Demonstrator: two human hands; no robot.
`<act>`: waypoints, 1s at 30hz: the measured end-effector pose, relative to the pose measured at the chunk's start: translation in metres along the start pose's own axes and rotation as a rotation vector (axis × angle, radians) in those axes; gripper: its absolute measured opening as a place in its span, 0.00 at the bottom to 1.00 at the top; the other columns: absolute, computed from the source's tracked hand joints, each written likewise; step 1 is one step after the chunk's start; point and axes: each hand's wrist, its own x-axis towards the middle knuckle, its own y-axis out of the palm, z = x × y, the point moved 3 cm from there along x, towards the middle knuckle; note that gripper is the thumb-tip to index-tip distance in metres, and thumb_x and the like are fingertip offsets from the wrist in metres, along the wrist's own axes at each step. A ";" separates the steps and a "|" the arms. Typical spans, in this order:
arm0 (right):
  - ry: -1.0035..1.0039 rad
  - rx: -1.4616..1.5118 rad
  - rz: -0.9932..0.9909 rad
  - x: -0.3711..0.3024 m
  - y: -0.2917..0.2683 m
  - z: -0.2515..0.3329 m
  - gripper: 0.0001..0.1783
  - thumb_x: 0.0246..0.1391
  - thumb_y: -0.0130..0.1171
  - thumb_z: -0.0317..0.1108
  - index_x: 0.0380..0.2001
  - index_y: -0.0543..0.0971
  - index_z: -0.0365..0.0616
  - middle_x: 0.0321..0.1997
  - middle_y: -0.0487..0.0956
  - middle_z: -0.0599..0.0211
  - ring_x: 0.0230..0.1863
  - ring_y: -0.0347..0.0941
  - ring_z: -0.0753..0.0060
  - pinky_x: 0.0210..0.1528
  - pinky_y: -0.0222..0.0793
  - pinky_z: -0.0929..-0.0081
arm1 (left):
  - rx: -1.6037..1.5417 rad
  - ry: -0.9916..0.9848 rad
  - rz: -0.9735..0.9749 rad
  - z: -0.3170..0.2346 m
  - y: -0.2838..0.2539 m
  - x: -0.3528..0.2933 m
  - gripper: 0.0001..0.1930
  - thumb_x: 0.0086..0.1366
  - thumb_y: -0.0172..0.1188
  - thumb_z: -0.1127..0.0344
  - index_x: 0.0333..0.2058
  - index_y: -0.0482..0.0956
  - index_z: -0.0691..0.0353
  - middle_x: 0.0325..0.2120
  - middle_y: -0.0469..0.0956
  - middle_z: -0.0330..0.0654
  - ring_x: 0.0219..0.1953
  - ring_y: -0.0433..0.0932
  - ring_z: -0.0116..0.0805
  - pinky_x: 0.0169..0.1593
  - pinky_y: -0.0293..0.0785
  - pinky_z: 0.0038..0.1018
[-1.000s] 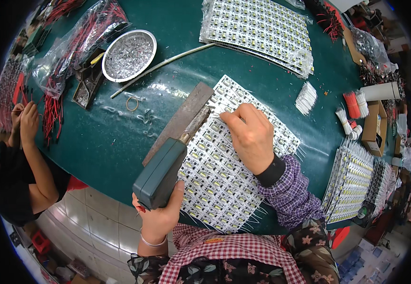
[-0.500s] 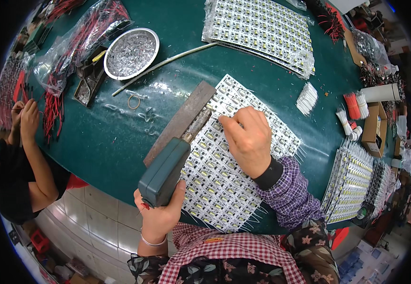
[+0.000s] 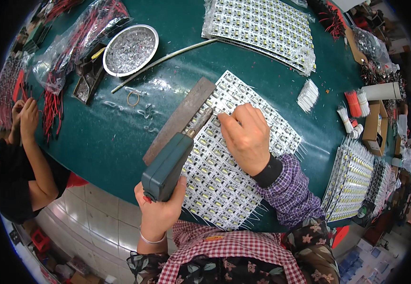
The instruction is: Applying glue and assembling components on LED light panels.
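My left hand [image 3: 160, 215] is wrapped round the handle of a dark green soldering gun [image 3: 165, 163] with a red trigger. Its metal tip lies over a white sheet of small LED circuit boards [image 3: 215, 175], close to my right fingertips. My right hand [image 3: 248, 139] rests above the sheet, thumb and fingers pinched together; what they hold is too small to make out, though white wires stick out along the sheet's edges. A flat rusty metal bar [image 3: 179, 120] lies along the sheet's upper left side.
A bowl of metallic scraps [image 3: 130, 50] stands beside a thin rod [image 3: 163, 60] and a small open box [image 3: 88, 83]. Stacked LED sheets [image 3: 262, 33] lie at the far side, wired sheets [image 3: 350, 182] at right. White wire bundles [image 3: 308, 96] lie nearer. A co-worker's hands [image 3: 28, 116] are at left.
The soldering gun has shifted slightly right, its tip moving off the bar's edge and nearer my right fingers. My right hand has moved slightly up and left, still pinched.
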 end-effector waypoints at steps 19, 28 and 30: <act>-0.007 0.002 -0.010 -0.002 0.003 0.001 0.06 0.40 0.61 0.22 0.26 0.76 0.39 0.26 0.63 0.66 0.30 0.66 0.65 0.31 0.62 0.67 | -0.042 0.069 -0.019 0.011 -0.001 -0.006 0.14 0.58 0.67 0.82 0.44 0.80 0.72 0.30 0.80 0.40 0.22 0.74 0.22 0.24 0.68 0.20; 0.022 0.013 -0.005 -0.002 0.002 0.000 0.12 0.39 0.67 0.18 0.31 0.80 0.38 0.25 0.66 0.64 0.28 0.69 0.62 0.29 0.67 0.65 | 0.014 0.023 -0.003 0.003 0.003 -0.002 0.08 0.57 0.70 0.75 0.35 0.82 0.69 0.29 0.83 0.41 0.26 0.80 0.28 0.33 0.74 0.24; 0.023 0.017 -0.006 -0.002 0.002 0.000 0.12 0.39 0.67 0.18 0.31 0.80 0.38 0.25 0.66 0.64 0.28 0.69 0.62 0.29 0.67 0.65 | 0.003 0.046 0.007 0.003 0.003 -0.002 0.09 0.57 0.69 0.77 0.37 0.81 0.70 0.29 0.82 0.40 0.24 0.77 0.26 0.31 0.72 0.23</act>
